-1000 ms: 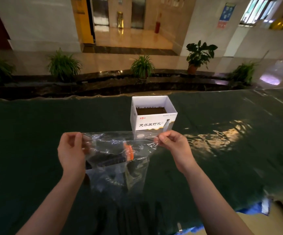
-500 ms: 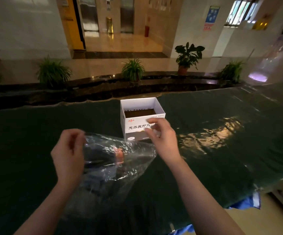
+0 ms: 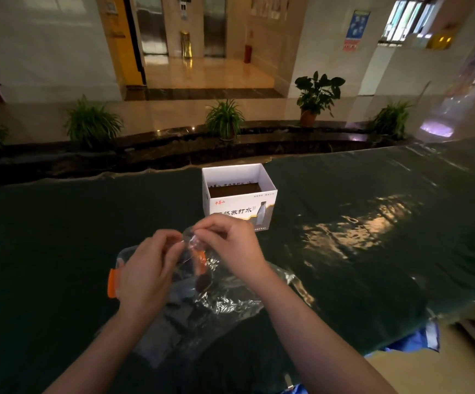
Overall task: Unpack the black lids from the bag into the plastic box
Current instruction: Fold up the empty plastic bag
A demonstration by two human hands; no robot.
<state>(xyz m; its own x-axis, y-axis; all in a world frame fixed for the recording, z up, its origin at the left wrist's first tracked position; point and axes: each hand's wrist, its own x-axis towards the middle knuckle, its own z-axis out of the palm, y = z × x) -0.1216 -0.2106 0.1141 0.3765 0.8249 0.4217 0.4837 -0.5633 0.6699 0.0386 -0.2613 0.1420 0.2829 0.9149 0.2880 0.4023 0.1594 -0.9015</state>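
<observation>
- hands: 2, left hand (image 3: 145, 275) and right hand (image 3: 232, 245), both at lower centre of frame, fingertips meeting on the bag
- clear plastic bag (image 3: 216, 302): 1, lower centre
- orange tabs on the bag: 2 visible, one orange tab (image 3: 111, 283) at its left edge, a second orange piece (image 3: 201, 261) between the hands
- black lids: dark shapes inside the bag, count can't be told
- white box (image 3: 239, 194): 1, centre of frame, top open
- dark green table cover (image 3: 372, 251): 1, fills the middle band
- potted plants: 6 along the upper half, e.g. broad-leaf plant (image 3: 317, 93) upper right
</observation>
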